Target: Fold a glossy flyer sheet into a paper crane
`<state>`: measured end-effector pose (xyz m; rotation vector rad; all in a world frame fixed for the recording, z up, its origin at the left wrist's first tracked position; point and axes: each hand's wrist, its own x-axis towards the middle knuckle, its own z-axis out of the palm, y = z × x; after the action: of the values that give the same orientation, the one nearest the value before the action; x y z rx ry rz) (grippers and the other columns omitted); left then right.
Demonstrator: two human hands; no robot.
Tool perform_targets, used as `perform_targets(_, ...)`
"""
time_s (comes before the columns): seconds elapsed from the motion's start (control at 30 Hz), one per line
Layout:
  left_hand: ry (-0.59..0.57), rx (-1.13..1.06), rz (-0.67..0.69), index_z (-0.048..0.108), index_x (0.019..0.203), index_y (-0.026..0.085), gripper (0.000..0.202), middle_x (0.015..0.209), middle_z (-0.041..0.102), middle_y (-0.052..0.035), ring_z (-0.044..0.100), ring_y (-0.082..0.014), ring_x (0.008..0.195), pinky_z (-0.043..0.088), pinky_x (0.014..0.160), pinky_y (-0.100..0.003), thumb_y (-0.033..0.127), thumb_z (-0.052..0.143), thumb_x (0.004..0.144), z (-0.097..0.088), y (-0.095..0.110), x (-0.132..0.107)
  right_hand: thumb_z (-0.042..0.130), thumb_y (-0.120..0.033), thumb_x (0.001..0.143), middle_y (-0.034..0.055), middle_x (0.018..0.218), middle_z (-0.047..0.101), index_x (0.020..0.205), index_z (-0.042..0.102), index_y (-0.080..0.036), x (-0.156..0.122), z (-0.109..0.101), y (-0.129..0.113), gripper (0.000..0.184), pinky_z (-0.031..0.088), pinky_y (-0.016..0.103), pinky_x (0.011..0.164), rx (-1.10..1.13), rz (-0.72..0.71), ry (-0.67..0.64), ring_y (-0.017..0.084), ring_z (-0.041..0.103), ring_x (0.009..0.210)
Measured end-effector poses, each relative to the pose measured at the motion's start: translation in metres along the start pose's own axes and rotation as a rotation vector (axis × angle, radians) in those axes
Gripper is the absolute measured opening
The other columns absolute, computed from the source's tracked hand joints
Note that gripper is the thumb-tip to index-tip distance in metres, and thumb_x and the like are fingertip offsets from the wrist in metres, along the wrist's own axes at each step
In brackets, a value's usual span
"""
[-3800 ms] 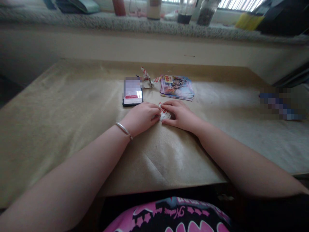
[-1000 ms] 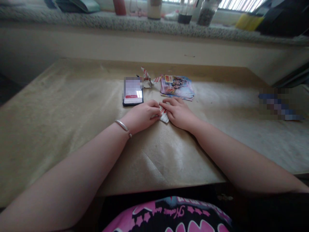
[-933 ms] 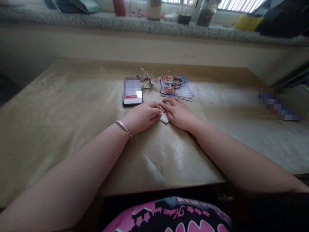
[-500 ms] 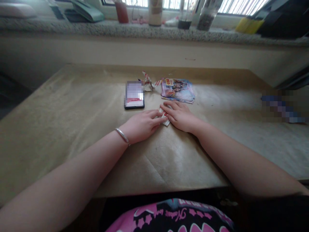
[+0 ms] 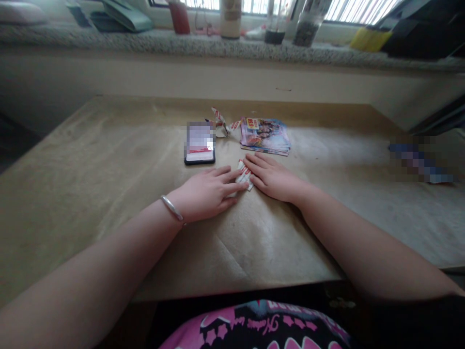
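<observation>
Between my two hands a small folded piece of white paper with red print [image 5: 244, 177] lies on the table. My left hand [image 5: 207, 191], a silver bangle at its wrist, rests flat with fingers spread, their tips touching the paper's left side. From the right, my right hand [image 5: 272, 178] lies flat, its stretched fingers on the paper's right edge and partly covering it. Just beyond my left hand is a phone [image 5: 199, 143] with its screen lit and blurred. A stack of colourful printed leaflets [image 5: 265, 135] sits past my right hand.
Folded red-and-white paper shapes [image 5: 224, 127] stand between the phone and the leaflets. A blurred blue strip-like item [image 5: 419, 162] lies at the table's right. Behind the beige-covered table [image 5: 109, 194], a stone windowsill [image 5: 145, 46] carries jars and a yellow object [image 5: 370, 39].
My left hand has drawn back to the left and its fingers have spread, so more of the folded paper shows. My right hand stays nearly in place. The view has shifted slightly.
</observation>
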<state>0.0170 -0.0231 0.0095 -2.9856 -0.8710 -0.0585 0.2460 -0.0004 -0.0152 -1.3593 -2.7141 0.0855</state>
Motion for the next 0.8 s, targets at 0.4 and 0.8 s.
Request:
perform_targets(0.4, -0.004, -0.017, 0.000, 0.049, 0.140, 0.024, 0.047, 0.147, 0.048, -0.0079, 0.046, -0.0278, 0.133, 0.040, 0.111, -0.044, 0.034, 0.051, 0.095, -0.001, -0.005, 0.002, 0.048, -0.045, 0.091, 0.0166, 0.157, 0.032, 0.149, 0.038, -0.012, -0.003, 0.001, 0.014, 0.067, 0.026, 0.053, 0.118, 0.129, -0.023, -0.007, 0.033, 0.025, 0.146)
perform_targets(0.8, -0.041, -0.014, -0.018, 0.061, 0.126, 0.016, 0.036, 0.141, 0.054, -0.0074, 0.052, -0.0243, 0.126, 0.044, 0.107, -0.038, 0.027, 0.049, 0.093, -0.013, -0.007, -0.001, 0.043, -0.027, 0.094, 0.0146, 0.140, 0.054, 0.130, 0.058, -0.012, 0.004, 0.003, 0.000, 0.042, 0.037, 0.044, 0.111, 0.115, 0.038, 0.168, 0.028, 0.049, 0.130)
